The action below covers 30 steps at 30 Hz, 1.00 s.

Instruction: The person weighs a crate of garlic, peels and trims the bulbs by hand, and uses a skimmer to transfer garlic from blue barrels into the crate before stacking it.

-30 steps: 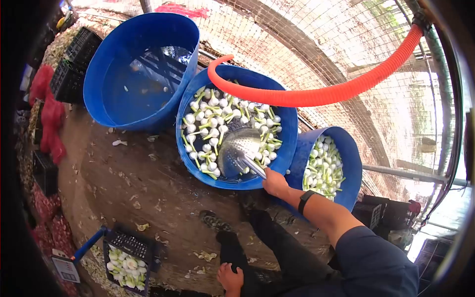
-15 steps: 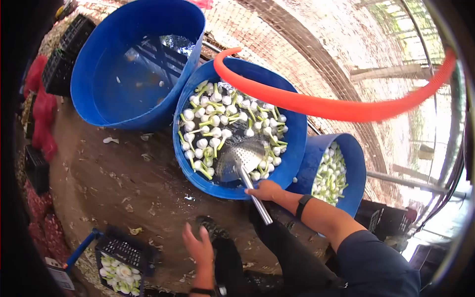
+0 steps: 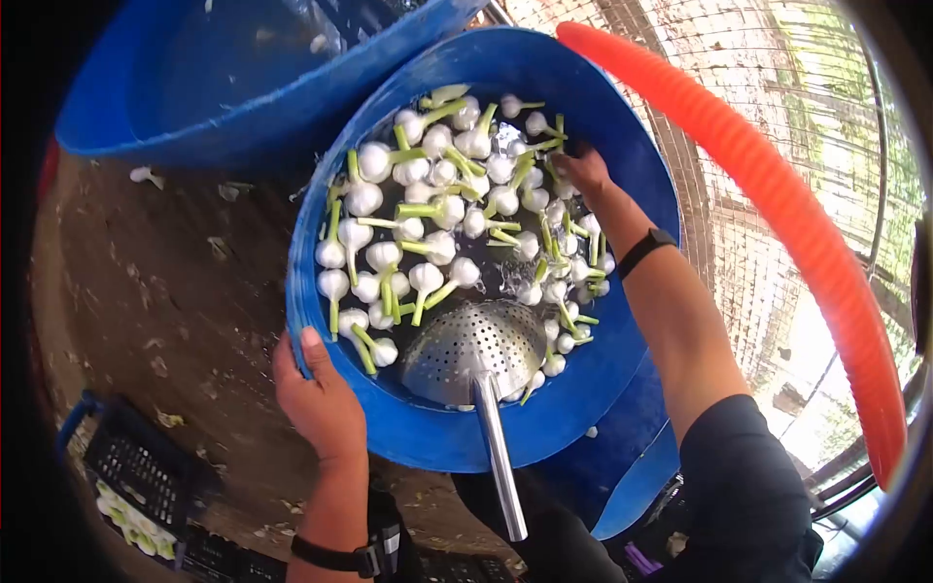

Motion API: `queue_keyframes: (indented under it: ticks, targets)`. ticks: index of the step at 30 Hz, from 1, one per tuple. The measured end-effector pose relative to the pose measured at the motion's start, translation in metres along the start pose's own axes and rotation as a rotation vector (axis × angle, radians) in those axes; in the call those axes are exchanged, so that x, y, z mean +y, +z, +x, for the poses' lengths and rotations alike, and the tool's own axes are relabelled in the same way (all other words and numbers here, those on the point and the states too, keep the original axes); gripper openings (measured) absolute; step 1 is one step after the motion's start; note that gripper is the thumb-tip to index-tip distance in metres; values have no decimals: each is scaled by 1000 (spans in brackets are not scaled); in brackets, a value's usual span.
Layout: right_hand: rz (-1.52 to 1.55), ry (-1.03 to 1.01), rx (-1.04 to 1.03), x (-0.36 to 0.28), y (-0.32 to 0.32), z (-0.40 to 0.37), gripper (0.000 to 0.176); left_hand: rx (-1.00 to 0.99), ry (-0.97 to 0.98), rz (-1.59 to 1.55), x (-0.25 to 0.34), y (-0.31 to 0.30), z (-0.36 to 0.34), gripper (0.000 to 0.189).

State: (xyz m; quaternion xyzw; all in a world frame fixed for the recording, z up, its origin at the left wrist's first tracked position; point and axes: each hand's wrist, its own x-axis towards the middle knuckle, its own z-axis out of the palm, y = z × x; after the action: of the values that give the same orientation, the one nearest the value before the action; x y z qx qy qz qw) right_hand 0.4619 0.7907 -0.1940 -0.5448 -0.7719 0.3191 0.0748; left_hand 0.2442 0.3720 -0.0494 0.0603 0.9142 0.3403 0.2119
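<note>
Peeled-looking white garlic bulbs (image 3: 442, 209) with green stems float in water in a blue tub (image 3: 335, 136). My left hand (image 3: 326, 408) grips the tub's near-left rim, thumb and fingers on either side of it. At the far right inside the tub, my right hand (image 3: 586, 175) reaches down beside the bulbs; its fingertips are dark and partly hidden. A perforated metal skimmer (image 3: 476, 350) leans in the near side of the tub with neither hand on it. Its bowl is partly under water, and its long handle lies across the rim toward me.
A second blue tub (image 3: 243, 121) holding water stands at the upper left. An orange corrugated hose (image 3: 777, 175) arches along the right, before wire mesh. Below left is a black crate (image 3: 136, 476) with garlic. Another blue container (image 3: 637, 491) sits partly hidden at the lower right.
My right hand has let go of the skimmer handle and moved to the tub's far right. My left hand has risen onto the rim. The view is now closer over the tub.
</note>
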Motion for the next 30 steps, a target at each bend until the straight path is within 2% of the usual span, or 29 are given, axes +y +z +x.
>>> queue_keyframes:
  ticks: [2, 4, 5, 6, 8, 9, 10, 11, 12, 13, 15, 17, 20, 22, 24, 26, 28, 30]
  targets:
    - [219, 247, -313, -30, 2, -11, 45, -23, 35, -45, 1, -1, 1, 45]
    - [302, 452, -705, -71, -10, -18, 44, -36, 34, -46, -3, -2, 0, 44]
    - [317, 471, -663, -96, -13, -30, 40, -43, 37, -34, -1, -3, 0, 44]
    - [534, 456, -705, -95, -15, -31, 32, -49, 44, -21, 2, -4, 1, 44]
    - [689, 414, -674, -142, -52, -52, 26, -39, 70, 3, 2, -3, 3, 43]
    - [699, 441, -572, -149, -64, -60, 25, -31, 97, 38, 0, -4, 1, 42]
    - [710, 460, -469, -151, -78, -64, 24, -37, 102, 38, 0, -6, 0, 42]
    - [867, 375, -575, -123, -92, -61, 26, -38, 87, 34, 2, -6, 1, 42]
    - [880, 396, -472, -105, -102, -70, 23, -37, 72, 28, 4, -5, 2, 43]
    - [744, 430, -485, -82, -116, -75, 23, -32, 77, 17, 4, -4, 3, 43]
    - [594, 604, -299, -80, -127, -101, 23, -14, 78, 61, 0, -3, 2, 43]
    - [408, 604, -388, -51, -135, -116, 22, -12, 79, 44, 0, -2, 1, 43]
    - [313, 569, -308, -8, -118, -114, 34, -7, 69, 48, 1, -1, 2, 44]
    - [319, 621, -352, 9, -99, -96, 41, 2, 41, 72, 2, -2, 1, 45]
    - [468, 581, -348, 16, -65, -89, 42, -49, 13, 49, 5, -4, 1, 45]
    - [615, 590, -335, 12, -29, -86, 42, -24, 41, 46, 5, 0, -1, 43]
    - [629, 524, -352, -2, -15, -90, 42, -5, 80, 32, 7, 0, 1, 42]
    - [916, 546, -516, -38, -31, -104, 45, -23, 34, 13, 9, -1, 0, 34]
